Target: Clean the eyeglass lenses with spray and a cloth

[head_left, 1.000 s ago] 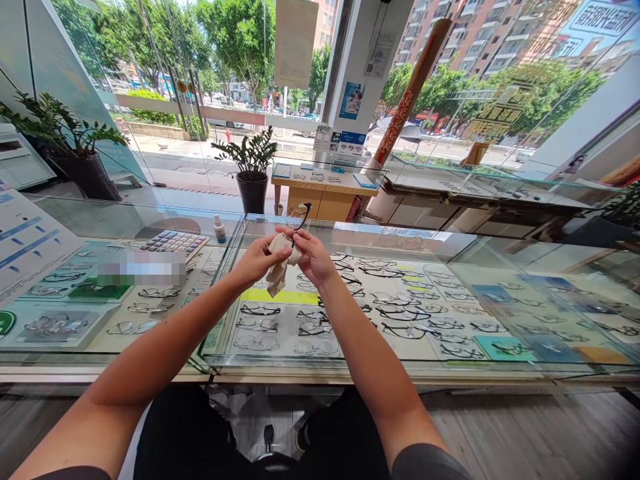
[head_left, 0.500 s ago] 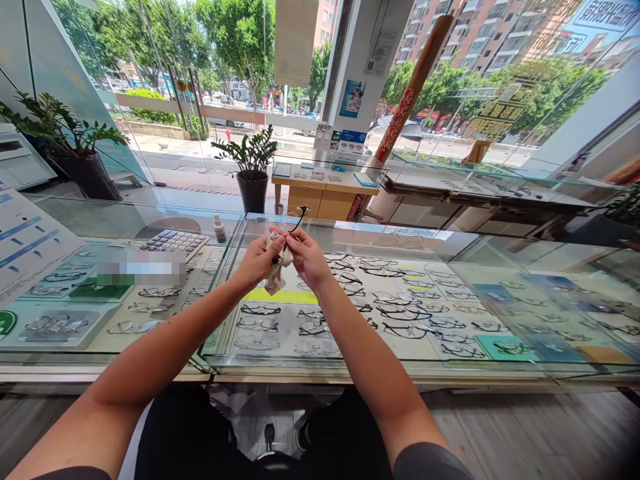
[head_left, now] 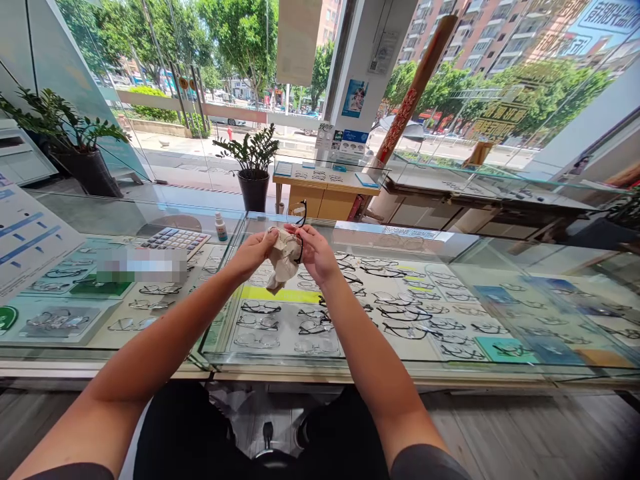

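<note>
My left hand [head_left: 257,254] is closed on a crumpled beige cleaning cloth [head_left: 284,257], which hangs down over the glass counter. In my right hand [head_left: 318,253] is a pair of dark-framed eyeglasses [head_left: 303,212], held between thumb and fingers. One part of the frame sticks up above the fingers, and another dark part curves down beside the cloth. The cloth lies against the glasses and hides much of them. Both hands are close together above the display case.
The glass display case [head_left: 400,347] holds several rows of eyeglasses. A small spray bottle [head_left: 221,229] and a calculator-like keypad [head_left: 175,241] stand on the left, near a printed sheet [head_left: 30,243]. Beyond the counter are a potted plant [head_left: 253,190] and a wooden display table [head_left: 305,200].
The cloth is spread wider between my hands, which have moved slightly apart. The eyeglasses have turned, with a dark part now showing below the right fingers.
</note>
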The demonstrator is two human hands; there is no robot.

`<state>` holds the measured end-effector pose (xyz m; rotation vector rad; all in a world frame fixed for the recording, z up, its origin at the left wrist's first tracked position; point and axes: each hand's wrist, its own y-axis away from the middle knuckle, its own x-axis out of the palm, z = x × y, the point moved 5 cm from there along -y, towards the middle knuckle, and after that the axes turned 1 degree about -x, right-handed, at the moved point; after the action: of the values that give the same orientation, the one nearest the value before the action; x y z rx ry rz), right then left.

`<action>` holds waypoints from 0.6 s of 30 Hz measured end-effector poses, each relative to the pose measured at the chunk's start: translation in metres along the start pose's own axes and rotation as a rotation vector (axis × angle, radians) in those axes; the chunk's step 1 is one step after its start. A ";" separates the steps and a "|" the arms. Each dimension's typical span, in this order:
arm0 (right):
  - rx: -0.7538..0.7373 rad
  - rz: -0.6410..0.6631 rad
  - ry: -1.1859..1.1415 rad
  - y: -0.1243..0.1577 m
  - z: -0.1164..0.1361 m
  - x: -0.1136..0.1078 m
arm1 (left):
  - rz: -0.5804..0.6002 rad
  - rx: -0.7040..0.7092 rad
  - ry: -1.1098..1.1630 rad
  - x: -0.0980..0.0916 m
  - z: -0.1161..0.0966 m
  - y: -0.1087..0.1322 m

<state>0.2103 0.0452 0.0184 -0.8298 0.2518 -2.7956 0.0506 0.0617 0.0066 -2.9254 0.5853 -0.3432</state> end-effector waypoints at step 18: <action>0.058 0.048 0.150 0.002 -0.014 0.006 | -0.030 0.077 0.006 -0.004 -0.009 0.001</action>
<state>0.1976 0.0431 0.0093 -0.5947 0.2105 -2.8086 0.0449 0.0619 0.0145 -2.8627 0.5179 -0.3695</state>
